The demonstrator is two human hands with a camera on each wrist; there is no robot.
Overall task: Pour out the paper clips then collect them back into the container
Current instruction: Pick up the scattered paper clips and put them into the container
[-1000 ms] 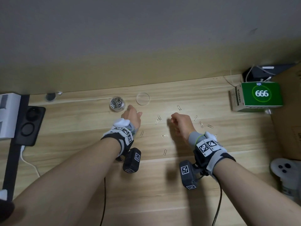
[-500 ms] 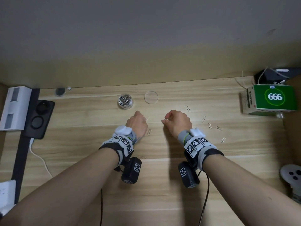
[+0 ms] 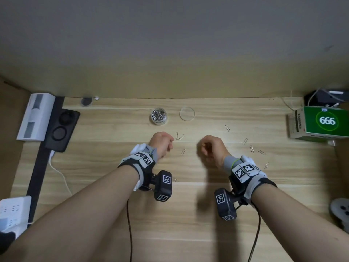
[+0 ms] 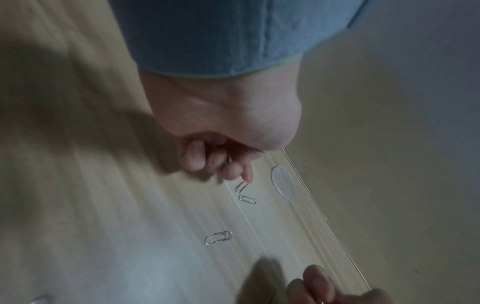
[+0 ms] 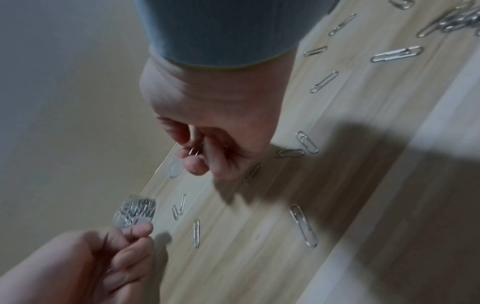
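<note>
On the light wood-grain table (image 3: 188,214), near the back edge, stands a small round clear container (image 3: 159,116) heaped with silver wire paper clips. Just to its right lies a clear round lid (image 3: 187,113), flat on the table and apart from the container.

Left hand (image 3: 161,143): just in front of the container, fingers (image 4: 193,156) curled into the palm. The left wrist view shows metal wire between the curled fingers, so it holds at least one clip; count not readable. One fingertip points down to a loose clip (image 4: 241,186) on the table; whether it touches cannot be told.

Right hand (image 3: 212,149): level with the left and well apart from it, fingers (image 5: 193,164) curled. The right wrist view shows several clips pinched between thumb and fingers.

Loose silver paper clips on the table:
- a pair (image 3: 179,136) just right of the left hand, close side by side
- one (image 3: 182,152) between the two hands
- one (image 3: 227,128) beyond the right hand
- a scatter (image 3: 252,149) to the right of the right hand
- one (image 3: 176,180) beside the left wrist camera

Table edges: a green box marked "666" (image 3: 327,121) at far right; a black double-ring pad (image 3: 61,127) and a white power strip (image 3: 14,210) at left.
</note>
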